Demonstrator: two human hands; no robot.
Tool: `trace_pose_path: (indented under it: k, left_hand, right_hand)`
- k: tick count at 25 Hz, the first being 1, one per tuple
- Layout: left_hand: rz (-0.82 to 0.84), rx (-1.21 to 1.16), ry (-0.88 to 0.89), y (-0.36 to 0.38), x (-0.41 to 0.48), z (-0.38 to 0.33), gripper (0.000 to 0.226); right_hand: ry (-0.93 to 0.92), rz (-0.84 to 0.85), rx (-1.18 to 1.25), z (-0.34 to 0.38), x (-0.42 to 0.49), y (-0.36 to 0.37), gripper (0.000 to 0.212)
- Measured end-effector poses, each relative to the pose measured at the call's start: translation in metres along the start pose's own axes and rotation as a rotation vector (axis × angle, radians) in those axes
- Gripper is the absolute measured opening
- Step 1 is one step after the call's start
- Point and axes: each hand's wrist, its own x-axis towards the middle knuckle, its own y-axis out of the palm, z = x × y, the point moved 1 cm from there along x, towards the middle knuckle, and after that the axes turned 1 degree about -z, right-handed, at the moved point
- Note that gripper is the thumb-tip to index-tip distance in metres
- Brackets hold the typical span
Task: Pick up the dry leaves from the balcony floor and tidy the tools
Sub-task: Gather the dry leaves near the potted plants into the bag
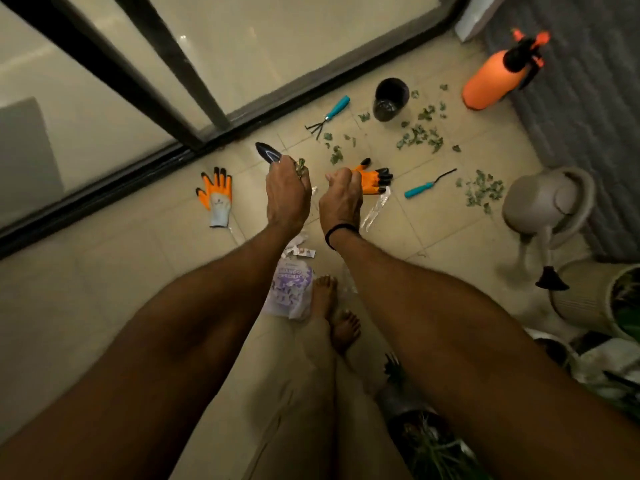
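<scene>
My left hand (287, 194) grips a small trowel with a dark blade (267, 153), together with a few dry leaves (300, 167). My right hand (341, 199) is curled beside it and seems to pinch the edge of a clear plastic bag (375, 206); the bag's purple printed part (291, 292) hangs below both wrists. Dry leaves lie scattered on the tiles (419, 137), with more near the watering can (482, 191). On the floor are a teal-handled hand rake (329, 116), a teal-handled weeder (427, 185), an orange glove (215, 199) and an orange clawed glove (373, 178).
A black pot (390, 98) and an orange pressure sprayer (498, 76) stand at the back. A grey watering can (550, 202) is on the right beside a grey mat (588, 105). Planters (588, 299) crowd the lower right. A black-framed glass door (194, 109) bounds the left.
</scene>
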Motion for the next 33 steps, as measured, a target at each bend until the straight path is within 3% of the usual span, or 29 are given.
trace_pose_path:
  k: [4, 8, 11, 16, 24, 27, 31, 33]
  left_hand:
    - [-0.136, -0.053, -0.144, -0.067, -0.009, 0.081, 0.023]
    - [-0.245, -0.06, -0.349, -0.152, -0.018, 0.199, 0.027]
    - [-0.308, -0.014, -0.436, -0.209, -0.027, 0.301, 0.023]
    - [-0.35, -0.022, -0.545, -0.311, -0.047, 0.468, 0.016]
    - [-0.55, 0.076, -0.759, -0.476, -0.104, 0.714, 0.015]
    - [-0.605, 0.044, -0.916, -0.518, -0.114, 0.793, 0.029]
    - [-0.56, -0.307, -1.19, -0.558, -0.101, 0.903, 0.028]
    - [-0.618, -0.617, -1.441, -0.573, -0.093, 0.969, 0.035]
  right_hand:
    - [-0.129, 0.052, -0.008, 0.066, -0.052, 0.047, 0.007]
    - [-0.214, 0.304, -0.033, 0.147, -0.122, 0.121, 0.012]
    - [-0.319, 0.458, -0.071, 0.211, -0.18, 0.192, 0.027]
    - [-0.321, 0.57, -0.142, 0.331, -0.288, 0.294, 0.013]
    - [-0.58, 0.757, -0.065, 0.51, -0.477, 0.459, 0.011]
    - [-0.629, 0.86, -0.073, 0.564, -0.541, 0.524, 0.008]
    - [-0.595, 1.014, -0.084, 0.621, -0.607, 0.612, 0.007]
    - [-0.37, 1.101, -0.168, 0.64, -0.637, 0.667, 0.012]
